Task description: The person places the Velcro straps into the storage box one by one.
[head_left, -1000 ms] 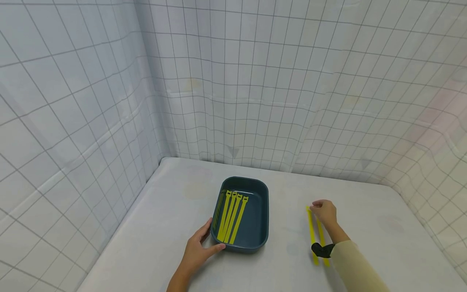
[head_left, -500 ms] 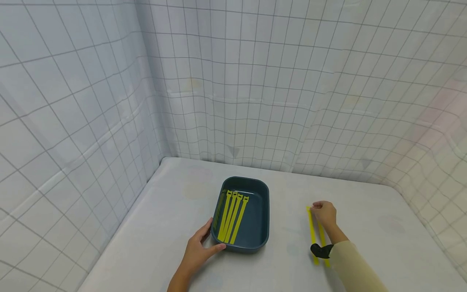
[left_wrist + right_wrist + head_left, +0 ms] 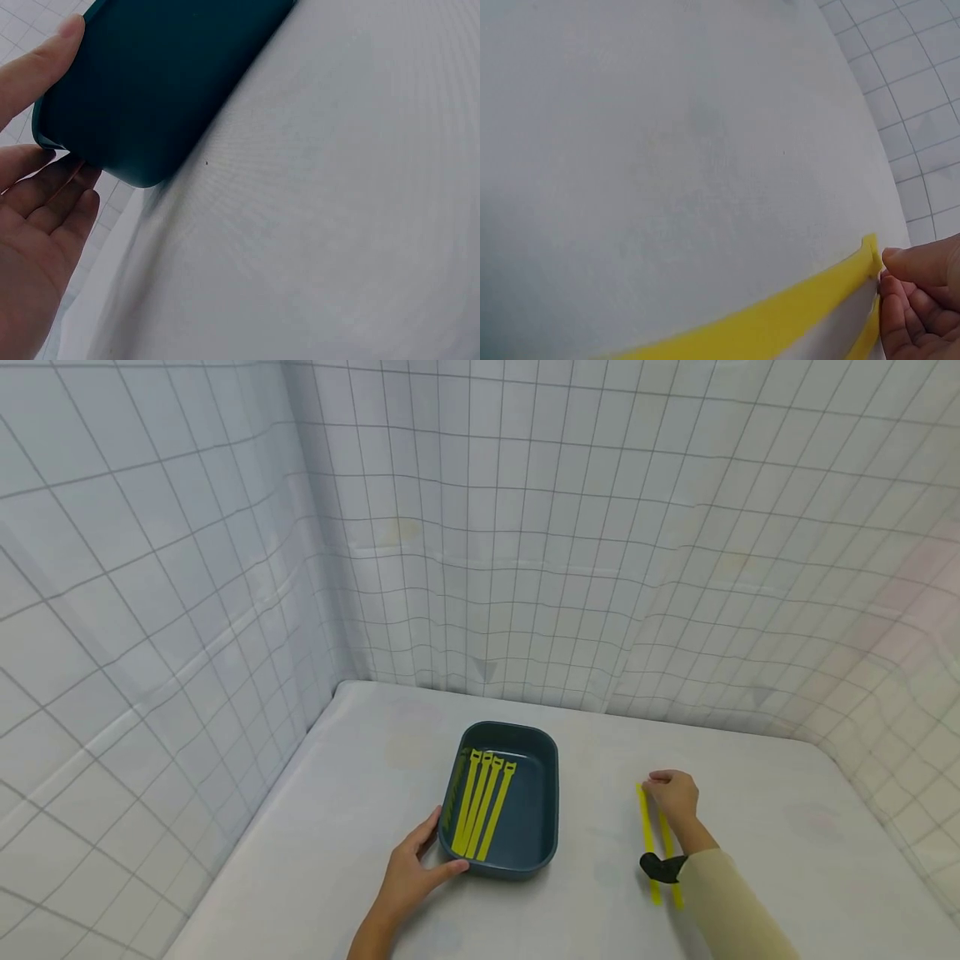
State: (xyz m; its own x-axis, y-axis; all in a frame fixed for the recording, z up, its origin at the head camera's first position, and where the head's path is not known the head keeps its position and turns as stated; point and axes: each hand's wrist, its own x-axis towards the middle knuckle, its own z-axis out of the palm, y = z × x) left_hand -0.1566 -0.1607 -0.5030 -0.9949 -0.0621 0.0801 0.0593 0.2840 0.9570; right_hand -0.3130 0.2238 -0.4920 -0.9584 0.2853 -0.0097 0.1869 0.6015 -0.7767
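The right hand (image 3: 675,795) seemingly pinches a yellow strap's (image 3: 780,319) end between fingertips (image 3: 891,288), the left hand (image 3: 407,877) gripping a tray (image 3: 528,814).

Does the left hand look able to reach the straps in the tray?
Probably yes: the left hand holds the tray by its near left corner; the yellow straps lie close, only the tray's wall between.

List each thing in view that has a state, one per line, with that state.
Tray: upright, holding strips
Tray strips: four, lying side by side
Left loose strip: far end pinched
Right loose strip: lying on table
Left hand: gripping tray's near-left corner
Right hand: pinching left loose strip
Grid-patterned sheet: hanging, creased
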